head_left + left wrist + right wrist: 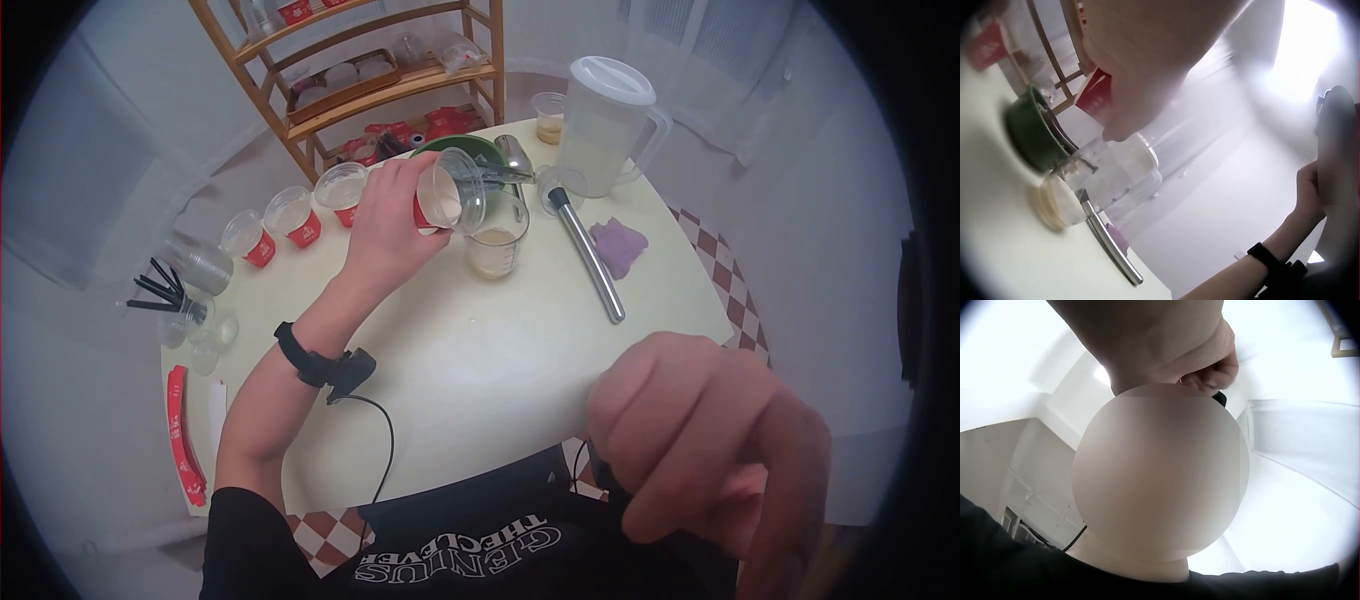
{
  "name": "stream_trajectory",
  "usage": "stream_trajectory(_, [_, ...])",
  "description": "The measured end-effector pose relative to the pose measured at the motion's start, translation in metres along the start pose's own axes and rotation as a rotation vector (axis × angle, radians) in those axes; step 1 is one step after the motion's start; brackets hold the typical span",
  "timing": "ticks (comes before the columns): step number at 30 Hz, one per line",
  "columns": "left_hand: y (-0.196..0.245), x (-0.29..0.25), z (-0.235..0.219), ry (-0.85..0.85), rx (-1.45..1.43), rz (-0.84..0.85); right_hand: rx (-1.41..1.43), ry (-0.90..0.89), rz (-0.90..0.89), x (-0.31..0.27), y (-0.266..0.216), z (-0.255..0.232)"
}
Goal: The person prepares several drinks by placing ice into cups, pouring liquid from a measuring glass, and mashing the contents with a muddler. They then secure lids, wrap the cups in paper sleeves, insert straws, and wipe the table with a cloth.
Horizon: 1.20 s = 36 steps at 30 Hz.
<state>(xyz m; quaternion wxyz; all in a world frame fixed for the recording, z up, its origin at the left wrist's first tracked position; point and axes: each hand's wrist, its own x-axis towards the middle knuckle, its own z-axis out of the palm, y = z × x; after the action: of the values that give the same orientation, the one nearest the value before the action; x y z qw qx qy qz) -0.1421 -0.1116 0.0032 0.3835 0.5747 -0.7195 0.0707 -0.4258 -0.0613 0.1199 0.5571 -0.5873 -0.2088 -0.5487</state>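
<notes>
My left hand (pixel 390 220) grips a clear plastic cup (pixel 441 188) with a red sleeve and tips it over a clear measuring cup (pixel 497 248). Pale, whitish stuff shows inside the tilted cup. A shallow layer of cloudy liquid lies in the measuring cup, which stands on the table (pixel 450 350). In the left wrist view, the red sleeve (pixel 1096 97) shows beside the hand, above the measuring cup (pixel 1063 203). My right hand (pixel 700 440) is raised close to the head camera, fingers curled. The right wrist view has it (pixel 1213 372) beside the blurred head, near a small black part.
A steel muddler (pixel 597 265) lies right of the measuring cup, beside a purple cloth (pixel 621 246). Behind stand a lidded pitcher (pixel 605 130) and a green bowl (pixel 440 148). Several red-sleeved cups (pixel 292 216) line the left; black straws (pixel 165 290) stand in a jar.
</notes>
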Motion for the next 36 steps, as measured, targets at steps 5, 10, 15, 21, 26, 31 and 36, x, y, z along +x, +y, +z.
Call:
stream_trajectory(5, [0.000, 0.005, -0.001, -0.002, 0.108, 0.057, 0.199, -0.394, 0.069, -0.001, 0.002, -0.018])
stream_trajectory(10, [0.000, 0.008, 0.001, -0.025, 0.124, 0.083, 0.250, -0.345, 0.084, -0.016, 0.000, -0.017])
stream_trajectory(15, [0.004, 0.008, 0.005, -0.047, 0.160, 0.048, 0.264, -0.367, 0.095, -0.013, -0.005, -0.022])
stream_trajectory(21, [0.005, 0.010, 0.006, -0.068, 0.199, 0.053, 0.328, -0.410, 0.105, -0.007, -0.002, -0.021])
stream_trajectory(26, [0.006, 0.013, 0.006, -0.058, 0.231, 0.107, 0.386, -0.438, 0.116, -0.005, 0.001, -0.018])
stream_trajectory(31, [0.012, 0.018, 0.008, -0.031, 0.310, 0.173, 0.400, -0.452, 0.127, -0.002, 0.000, -0.015])
stream_trajectory(36, [0.016, 0.020, 0.011, 0.015, 0.417, 0.246, 0.375, -0.453, 0.159, -0.005, -0.006, -0.009])
